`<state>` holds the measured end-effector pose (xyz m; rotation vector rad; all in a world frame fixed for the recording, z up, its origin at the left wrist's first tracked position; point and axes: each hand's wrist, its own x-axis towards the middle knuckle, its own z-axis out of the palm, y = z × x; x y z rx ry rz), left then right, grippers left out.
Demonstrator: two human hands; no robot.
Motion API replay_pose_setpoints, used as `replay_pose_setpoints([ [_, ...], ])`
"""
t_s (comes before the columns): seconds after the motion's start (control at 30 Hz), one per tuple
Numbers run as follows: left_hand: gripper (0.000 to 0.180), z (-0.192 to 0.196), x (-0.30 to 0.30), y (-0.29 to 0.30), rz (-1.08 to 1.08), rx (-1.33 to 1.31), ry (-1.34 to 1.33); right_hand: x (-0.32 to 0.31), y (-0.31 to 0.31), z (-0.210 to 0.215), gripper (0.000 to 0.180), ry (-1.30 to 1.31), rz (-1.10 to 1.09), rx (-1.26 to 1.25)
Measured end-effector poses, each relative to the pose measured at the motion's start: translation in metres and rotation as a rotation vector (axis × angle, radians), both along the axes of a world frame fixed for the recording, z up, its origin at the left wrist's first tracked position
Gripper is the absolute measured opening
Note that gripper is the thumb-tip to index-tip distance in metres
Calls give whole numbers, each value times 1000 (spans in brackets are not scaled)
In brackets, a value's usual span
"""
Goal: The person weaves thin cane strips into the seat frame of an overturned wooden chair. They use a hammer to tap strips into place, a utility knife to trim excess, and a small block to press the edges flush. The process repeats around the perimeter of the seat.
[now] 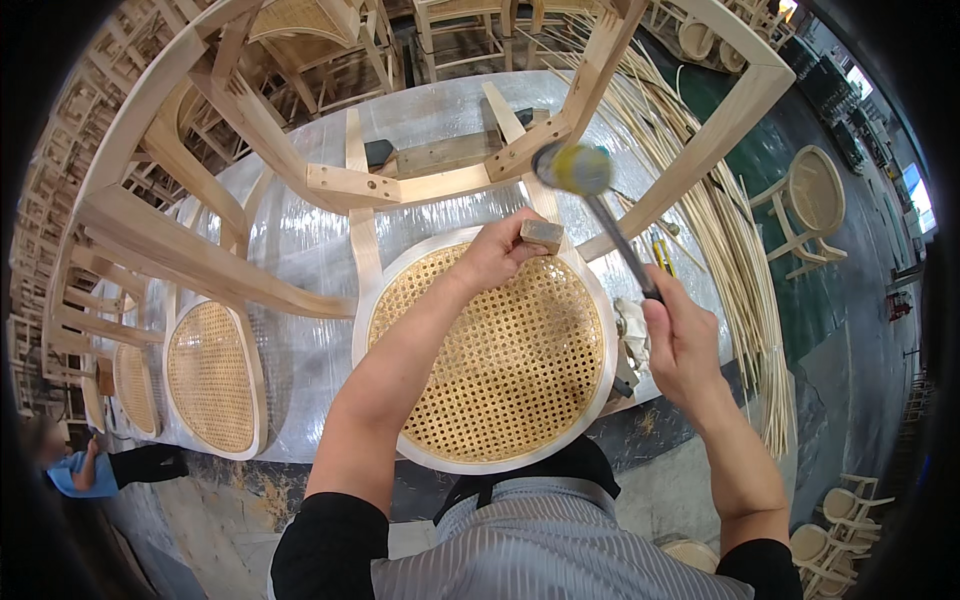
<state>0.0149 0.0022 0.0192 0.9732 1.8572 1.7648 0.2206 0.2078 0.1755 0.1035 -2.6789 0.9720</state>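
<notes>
My left hand (pixel 492 255) grips a small wooden block (pixel 542 235) and holds it at the upper right edge of a round woven cane panel (pixel 490 365). The panel has a pale wooden rim and belongs to a wooden chair frame (pixel 400 190) lying on the table. In my right hand (pixel 685 335) is the dark handle of a mallet (pixel 583 169). Its yellowish head is blurred and raised above and right of the block, apart from it.
Long rattan strips (pixel 745 300) lie along the table's right side, near a yellow utility knife (pixel 664 258). Other cane-backed chairs (pixel 212 375) stand at left. Clear plastic sheet (pixel 305 400) covers the table. A person in blue (pixel 85 472) is at far left.
</notes>
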Motion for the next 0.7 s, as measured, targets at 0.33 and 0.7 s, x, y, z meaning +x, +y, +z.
replay_pose_setpoints([
  [0.33, 39, 20, 11, 8, 15, -60, -87, -12, 21, -19, 31, -211, -1, 236],
  [0.7, 62, 29, 62, 60, 666, 44, -10, -10, 17, -22, 34, -184, -11, 38],
])
